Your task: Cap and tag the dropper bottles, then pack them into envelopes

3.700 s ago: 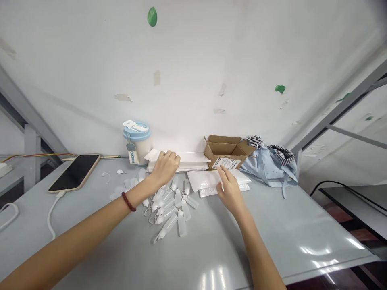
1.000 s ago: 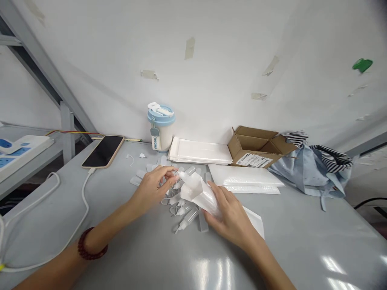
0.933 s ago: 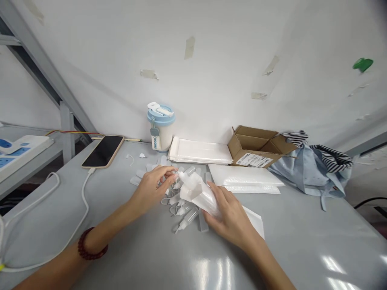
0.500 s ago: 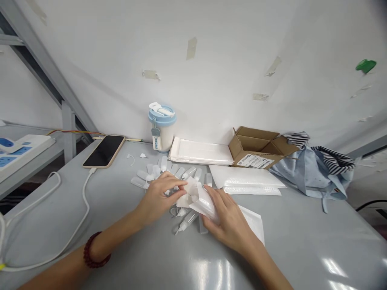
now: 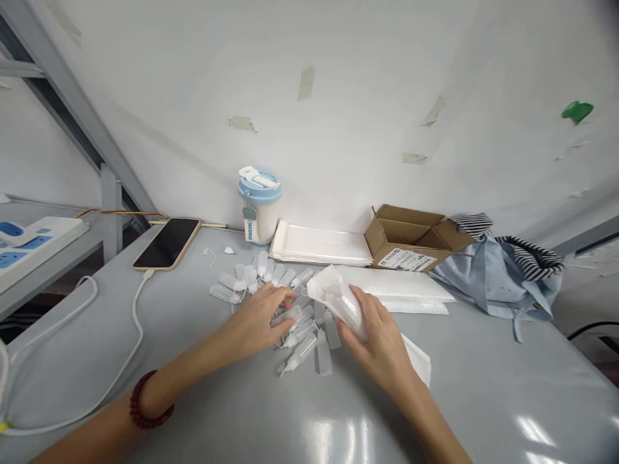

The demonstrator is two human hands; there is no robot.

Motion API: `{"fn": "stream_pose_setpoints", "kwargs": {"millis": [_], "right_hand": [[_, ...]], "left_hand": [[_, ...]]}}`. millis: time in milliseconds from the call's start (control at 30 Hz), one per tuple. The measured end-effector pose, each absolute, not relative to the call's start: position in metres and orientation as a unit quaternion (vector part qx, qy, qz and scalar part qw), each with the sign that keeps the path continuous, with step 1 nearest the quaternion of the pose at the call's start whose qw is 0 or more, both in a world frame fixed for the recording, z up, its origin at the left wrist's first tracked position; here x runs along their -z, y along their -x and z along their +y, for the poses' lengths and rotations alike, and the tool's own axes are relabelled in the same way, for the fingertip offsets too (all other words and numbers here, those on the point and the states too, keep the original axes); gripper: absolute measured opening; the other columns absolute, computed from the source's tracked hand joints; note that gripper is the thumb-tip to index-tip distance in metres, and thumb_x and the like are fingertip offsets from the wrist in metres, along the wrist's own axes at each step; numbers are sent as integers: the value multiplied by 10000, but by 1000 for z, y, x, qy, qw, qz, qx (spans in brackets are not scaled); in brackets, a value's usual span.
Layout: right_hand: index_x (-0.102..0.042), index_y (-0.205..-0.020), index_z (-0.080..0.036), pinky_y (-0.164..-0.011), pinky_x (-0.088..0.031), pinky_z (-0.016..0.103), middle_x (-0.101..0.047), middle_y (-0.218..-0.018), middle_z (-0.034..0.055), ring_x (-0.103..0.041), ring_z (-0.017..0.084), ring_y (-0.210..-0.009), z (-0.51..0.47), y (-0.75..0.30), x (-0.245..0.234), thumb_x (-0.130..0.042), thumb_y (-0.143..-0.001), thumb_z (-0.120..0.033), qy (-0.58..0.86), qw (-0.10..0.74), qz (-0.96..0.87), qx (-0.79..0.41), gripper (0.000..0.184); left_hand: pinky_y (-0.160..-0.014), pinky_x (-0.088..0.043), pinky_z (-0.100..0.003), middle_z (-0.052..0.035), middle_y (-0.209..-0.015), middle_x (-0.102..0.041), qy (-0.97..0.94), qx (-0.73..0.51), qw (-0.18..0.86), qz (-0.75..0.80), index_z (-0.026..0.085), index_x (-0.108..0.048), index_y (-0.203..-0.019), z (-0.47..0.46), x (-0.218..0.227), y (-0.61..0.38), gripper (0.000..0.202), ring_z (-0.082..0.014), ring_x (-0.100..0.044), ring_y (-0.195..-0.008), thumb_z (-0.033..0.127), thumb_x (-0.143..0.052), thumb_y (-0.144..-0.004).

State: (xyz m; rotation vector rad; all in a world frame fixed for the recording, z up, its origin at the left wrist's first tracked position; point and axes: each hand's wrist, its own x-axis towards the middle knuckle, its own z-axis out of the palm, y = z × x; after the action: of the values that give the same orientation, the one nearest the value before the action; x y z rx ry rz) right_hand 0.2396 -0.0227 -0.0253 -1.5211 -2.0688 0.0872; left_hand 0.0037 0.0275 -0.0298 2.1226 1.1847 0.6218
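Above plastic bottles (image 5: pixel 302 341) — the right hand (image 5: pixel 380 338) raises the white pouch (image 5: pixel 338 298) higher.

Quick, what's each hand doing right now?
Left hand: curled over small plastic bottles, cannot tell if gripping one.
Right hand: closed, holding a white padded envelope.

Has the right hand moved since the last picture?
Yes: the right hand, holding a white padded mailer, has shifted right and slightly up, nearer the cardboard box.
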Motion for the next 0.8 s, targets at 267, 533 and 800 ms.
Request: {"fn": "stream_pose_setpoints", "kwargs": {"millis": [267,533,800], "right_hand": [[-351,-1314,-187,-795,-509,429,-602,-1091,119,-574,283,-973,-25,-233,26,-526,-857,-238,547,252,-796,-48,492],[-344,-1323,-194,-811,-510,449,-601,-1112,125,-581,289,-987,-27,-230,28,-541,-842,-224,528,250,-810,-49,520],[-349,-1322,-202,-814,-513,450,-606,-1121,125,-587,290,-995,-29,-228,28,-541,-834,-199,518,260,-814,-43,524]], "left_hand": [[-688,-500,-296,-12,-886,-607,-689,-412,336,492,227,-546,-1045,27,19,-6,265,-171,-589,-763,300,-604,-796],[-788,-520,-296,-33,-944,-619,-576,-538,414,456,197,-542,-997,24,17,-9,243,-183,-607,-928,302,-642,-802],[-816,-528,-344,-56,-935,-684,-579,-453,458,500,177,-612,-977,26,23,-12,314,-212,-645,-914,426,-646,-788]]}}
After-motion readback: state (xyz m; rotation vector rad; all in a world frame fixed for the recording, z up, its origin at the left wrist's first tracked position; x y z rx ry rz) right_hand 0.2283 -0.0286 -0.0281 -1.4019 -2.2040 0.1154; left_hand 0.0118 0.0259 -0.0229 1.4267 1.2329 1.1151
